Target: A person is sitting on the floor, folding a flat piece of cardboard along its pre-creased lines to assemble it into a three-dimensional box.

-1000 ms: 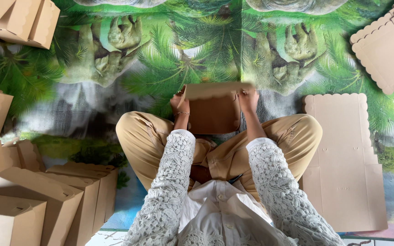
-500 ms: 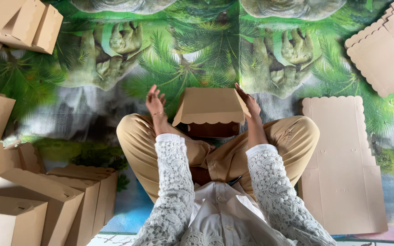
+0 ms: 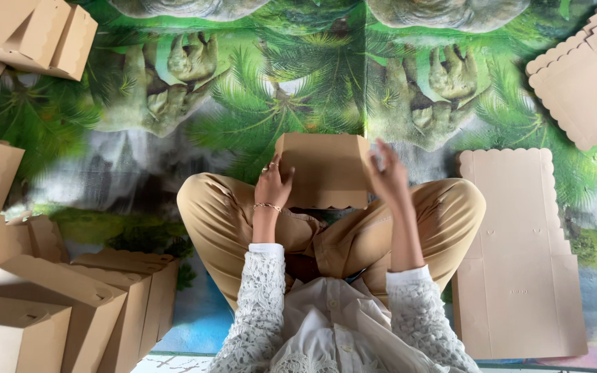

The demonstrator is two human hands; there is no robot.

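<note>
Brown cardboard box [image 3: 325, 171] (scalloped lower edge) between both hands.

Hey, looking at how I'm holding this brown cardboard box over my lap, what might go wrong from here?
1. The brown cardboard box is gripped only at its side edges by the left hand and right hand, so pressing too hard might crease a panel.
2. It is held above the knees, unsupported, so it might slip onto your lap.
3. The stack of flat scalloped cardboard sheets lies right beside your right knee; shifting that leg might bend them.
</note>
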